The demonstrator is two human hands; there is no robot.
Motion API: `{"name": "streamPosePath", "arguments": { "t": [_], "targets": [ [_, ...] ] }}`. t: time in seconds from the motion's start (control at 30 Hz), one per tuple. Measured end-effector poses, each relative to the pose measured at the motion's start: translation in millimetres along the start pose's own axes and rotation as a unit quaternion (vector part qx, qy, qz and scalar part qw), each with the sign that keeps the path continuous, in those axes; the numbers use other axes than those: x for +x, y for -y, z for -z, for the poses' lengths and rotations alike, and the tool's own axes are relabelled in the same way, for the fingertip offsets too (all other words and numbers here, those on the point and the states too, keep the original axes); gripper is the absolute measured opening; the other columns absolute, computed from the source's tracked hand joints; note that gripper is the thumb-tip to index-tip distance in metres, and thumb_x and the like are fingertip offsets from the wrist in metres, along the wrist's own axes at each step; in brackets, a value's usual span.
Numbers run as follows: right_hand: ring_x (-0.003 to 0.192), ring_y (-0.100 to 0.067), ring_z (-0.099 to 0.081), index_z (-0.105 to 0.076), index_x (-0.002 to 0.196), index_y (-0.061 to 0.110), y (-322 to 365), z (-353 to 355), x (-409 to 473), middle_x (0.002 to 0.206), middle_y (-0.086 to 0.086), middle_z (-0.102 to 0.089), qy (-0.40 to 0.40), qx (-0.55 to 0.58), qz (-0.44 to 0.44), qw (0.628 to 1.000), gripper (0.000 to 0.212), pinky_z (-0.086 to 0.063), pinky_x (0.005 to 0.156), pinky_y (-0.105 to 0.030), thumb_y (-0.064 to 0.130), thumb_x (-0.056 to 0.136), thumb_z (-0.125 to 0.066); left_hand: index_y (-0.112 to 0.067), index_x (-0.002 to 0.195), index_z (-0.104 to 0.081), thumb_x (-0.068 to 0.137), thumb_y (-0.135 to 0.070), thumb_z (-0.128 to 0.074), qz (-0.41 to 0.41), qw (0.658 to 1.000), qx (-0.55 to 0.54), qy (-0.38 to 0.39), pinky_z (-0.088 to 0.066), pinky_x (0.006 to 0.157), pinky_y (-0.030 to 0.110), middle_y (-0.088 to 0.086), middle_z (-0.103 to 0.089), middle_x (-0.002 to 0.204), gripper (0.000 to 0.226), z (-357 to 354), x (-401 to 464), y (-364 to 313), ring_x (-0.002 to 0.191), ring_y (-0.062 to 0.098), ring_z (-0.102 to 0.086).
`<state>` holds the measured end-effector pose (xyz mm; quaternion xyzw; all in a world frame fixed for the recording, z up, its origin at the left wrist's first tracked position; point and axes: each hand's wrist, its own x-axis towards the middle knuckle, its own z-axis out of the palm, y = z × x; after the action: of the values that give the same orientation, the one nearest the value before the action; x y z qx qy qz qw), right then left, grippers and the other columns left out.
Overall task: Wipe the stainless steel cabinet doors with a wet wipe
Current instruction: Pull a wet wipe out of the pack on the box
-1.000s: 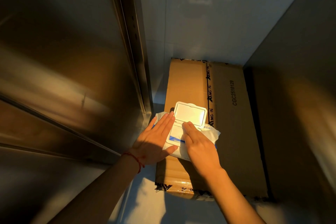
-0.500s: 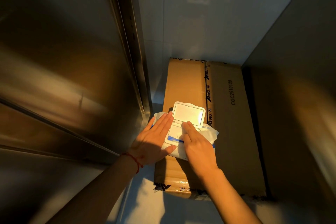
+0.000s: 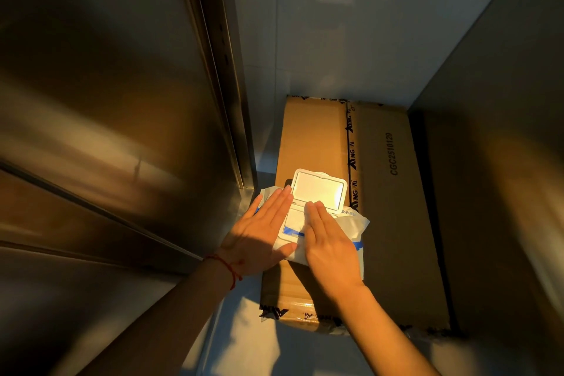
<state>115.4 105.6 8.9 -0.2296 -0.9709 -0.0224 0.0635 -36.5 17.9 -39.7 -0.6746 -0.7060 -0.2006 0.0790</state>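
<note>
Wet wipe pack (image 3: pixel 308 223) lies on the cardboard box (image 3: pixel 390 217) under both my palms, lid (image 3: pixel 319 191) flipped up beyond the fingertips; I judge it soft, light and slippery, best pinched at the sheet in the opening; left hand (image 3: pixel 259 241) presses flat, fingers straight and together; right hand (image 3: pixel 331 244) likewise flat over the opening; cabinet door (image 3: pixel 100 119) stands left of my left hand.
</note>
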Motion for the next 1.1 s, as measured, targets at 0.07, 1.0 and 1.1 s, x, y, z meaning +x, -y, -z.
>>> {"name": "streamPosePath", "arguments": {
  "t": [0.07,1.0,1.1],
  "targets": [
    [0.103,-0.038,-0.065,-0.074,0.091,-0.004,0.3,-0.4,0.6,0.11,-0.023,-0.067,-0.001,0.001,0.002,1.0,0.073,-0.053,0.075,-0.05,0.014,0.025,-0.097,0.0,0.138,-0.033,0.096,-0.056,-0.034,-0.002,1.0,-0.001,-0.004,-0.037,0.105,0.05,0.019,-0.044,0.14,0.07,0.3,0.0,-0.3,0.131,0.03,-0.042],
    [0.102,-0.043,-0.063,-0.072,0.092,-0.008,7.4,0.8,-0.2,0.106,-0.029,-0.066,0.0,-0.032,-0.001,0.999,0.074,-0.051,0.079,-0.052,0.015,0.027,-0.097,0.0,0.135,-0.036,0.097,-0.056,-0.033,-0.008,1.0,-0.003,-0.021,-0.04,0.101,0.054,0.02,-0.05,0.135,0.068,-2.8,-0.2,-0.5,0.126,0.033,-0.047],
    [0.101,-0.042,-0.064,-0.073,0.089,-0.008,7.1,1.3,0.4,0.105,-0.028,-0.067,0.001,-0.034,0.002,0.999,0.073,-0.052,0.079,-0.051,0.016,0.024,-0.098,0.0,0.136,-0.035,0.096,-0.056,-0.034,-0.005,1.0,-0.007,-0.018,-0.039,0.102,0.053,0.02,-0.05,0.136,0.069,-3.4,-0.9,0.1,0.127,0.032,-0.046]
  ]
}}
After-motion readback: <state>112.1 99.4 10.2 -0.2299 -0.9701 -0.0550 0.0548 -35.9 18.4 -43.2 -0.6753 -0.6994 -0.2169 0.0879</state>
